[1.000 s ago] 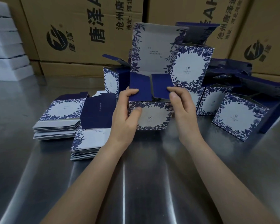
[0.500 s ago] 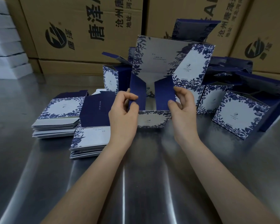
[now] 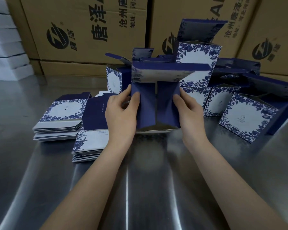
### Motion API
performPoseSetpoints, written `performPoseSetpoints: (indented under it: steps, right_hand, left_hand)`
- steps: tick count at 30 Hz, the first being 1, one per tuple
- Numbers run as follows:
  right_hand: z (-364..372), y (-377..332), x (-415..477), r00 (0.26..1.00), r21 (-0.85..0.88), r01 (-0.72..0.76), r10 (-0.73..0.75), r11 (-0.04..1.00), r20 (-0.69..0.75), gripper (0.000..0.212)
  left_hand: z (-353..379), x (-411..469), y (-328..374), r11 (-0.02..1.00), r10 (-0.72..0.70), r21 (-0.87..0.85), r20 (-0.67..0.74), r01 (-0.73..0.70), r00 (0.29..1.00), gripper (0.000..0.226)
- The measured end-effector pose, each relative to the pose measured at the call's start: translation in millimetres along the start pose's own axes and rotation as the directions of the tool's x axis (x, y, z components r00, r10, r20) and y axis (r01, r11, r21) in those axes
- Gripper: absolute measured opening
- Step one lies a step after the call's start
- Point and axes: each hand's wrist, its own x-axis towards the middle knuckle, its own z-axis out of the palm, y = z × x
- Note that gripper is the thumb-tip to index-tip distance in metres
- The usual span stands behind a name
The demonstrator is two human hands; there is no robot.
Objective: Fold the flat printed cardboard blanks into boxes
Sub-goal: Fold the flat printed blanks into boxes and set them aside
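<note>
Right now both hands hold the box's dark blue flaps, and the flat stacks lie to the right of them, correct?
No: the head view shows the flat stacks to the left. The left hand and right hand do hold the flaps.

Half-folded blue box (image 3: pixel 156 103) upright; flat blanks (image 3: pixel 60 120) stacked left.

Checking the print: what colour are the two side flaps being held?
Side flaps: solid dark blue; head view.

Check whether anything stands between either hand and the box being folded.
Nothing visible does. The left hand and right hand both grip the half-folded box by its sides. Finished boxes stand behind it and to its right, stacks of flat blanks to its left; none lies between.
</note>
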Motion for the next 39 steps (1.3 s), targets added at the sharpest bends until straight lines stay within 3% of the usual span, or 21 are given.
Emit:
performPoseSetpoints:
  steps: [2,10,18,20,21,26,30,34,39]
  right_hand:
    - [1,2,-2,0.999,-0.022,0.034,-0.034,0.999,-0.005,0.012]
    - [2,6,-3,0.995,-0.07,0.093,-0.095,0.993,-0.035,0.019]
    - [-4,1,2,0.989,-0.125,0.111,-0.121,0.986,-0.08,0.022]
    - [-4,2,2,0.986,-0.179,0.131,-0.148,0.975,-0.083,0.049]
    - [-4,2,2,0.984,-0.189,0.142,-0.16,0.972,-0.08,0.051]
    - [-6,2,3,0.976,-0.214,0.159,-0.186,0.964,-0.11,0.039]
    - [-6,1,3,0.975,-0.24,0.172,-0.199,0.956,-0.096,0.056]
    - [-5,0,1,0.966,-0.289,0.206,-0.241,0.935,-0.093,0.061]
    - [-5,-2,3,0.983,-0.309,0.146,-0.173,0.94,-0.062,0.057]
  left_hand:
    - [-1,0,2,1.0,0.016,0.0,-0.034,-0.016,0.999,0.033]
    - [0,-2,2,0.987,0.137,0.1,-0.088,-0.128,0.987,0.029]
    - [-7,6,7,0.99,0.072,0.123,-0.078,-0.062,0.994,0.023]
    - [-7,7,7,0.988,0.076,0.141,-0.092,-0.063,0.993,0.022]
    - [-6,7,8,0.986,0.079,0.153,-0.099,-0.063,0.992,0.021]
    - [-5,10,10,0.98,0.081,0.19,-0.099,-0.061,0.992,0.016]
    - [-6,13,11,0.975,0.08,0.212,-0.087,-0.061,0.993,0.02]
    - [-6,13,11,0.964,0.102,0.255,-0.098,-0.074,0.99,0.018]
    - [-6,14,11,0.97,0.062,0.239,-0.061,-0.046,0.996,0.024]
